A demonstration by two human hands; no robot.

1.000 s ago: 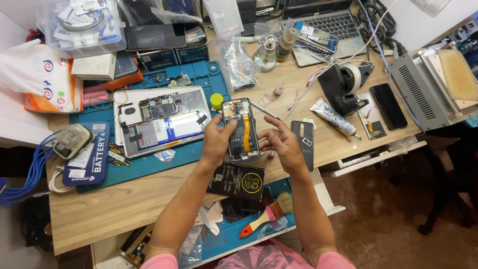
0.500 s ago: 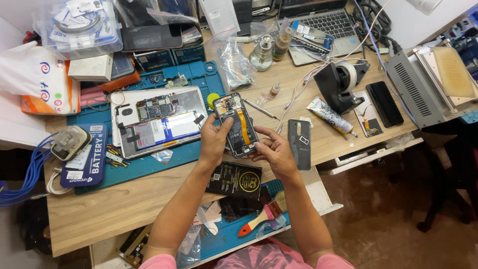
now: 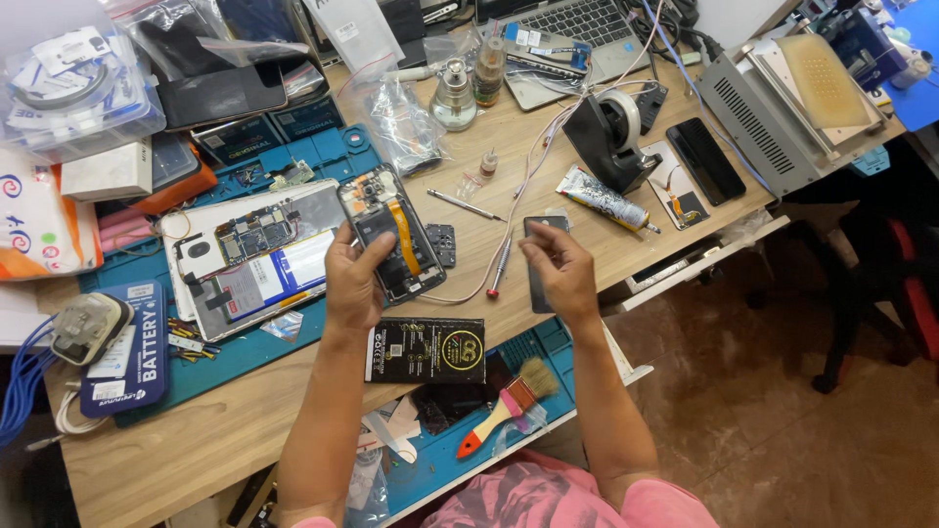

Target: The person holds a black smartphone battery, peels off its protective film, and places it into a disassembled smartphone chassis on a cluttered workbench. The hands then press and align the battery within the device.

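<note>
I see the left hand closed around an opened phone, back cover off, orange ribbon cable showing, held just above the wooden desk. Right hand rests over a dark flat rectangle on the desk, fingertips pinched, possibly on something tiny; I cannot tell. A screwdriver lies between the hands. A black battery lies nearer the body.

Left hand gripping opened phone over wooden bench. Right hand pinching dark flat part, possibly a cover. Screwdriver lying between; black battery below.
</note>
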